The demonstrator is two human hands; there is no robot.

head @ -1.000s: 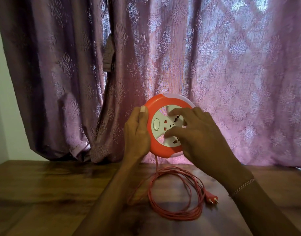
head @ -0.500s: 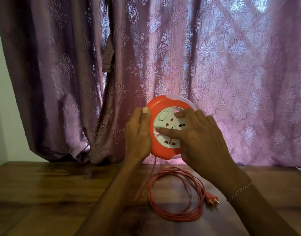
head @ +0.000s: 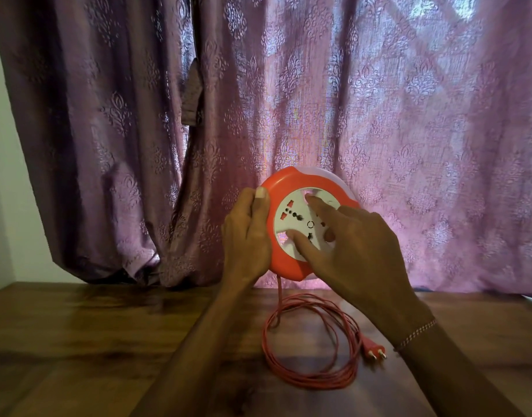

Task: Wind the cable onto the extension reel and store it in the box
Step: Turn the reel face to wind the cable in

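Between the two hands, held up on edge above the table point(head: 78, 326), sits the reel point(head: 292, 188). From the head view, the left hand point(head: 246, 236) grips its left rim, thumb on the orange face. The right hand point(head: 358, 251) lies spread on the white hub point(head: 292, 218), fingertips point(head: 311, 201) dug into its recesses, fingers fairly straight and curled round nothing. Below the right hand the cable point(head: 313, 377) lies in loose loops on the table, one strand rising to the reel's bottom edge; the plug point(head: 373, 350) lies just under the right wrist. No box shows. Winding looks barely begun. To do it well, I'd say: hold the rim still, turn only the hub in even sweeps, and keep the reel high enough that the cable feeds in straight, lest loops drag or knot
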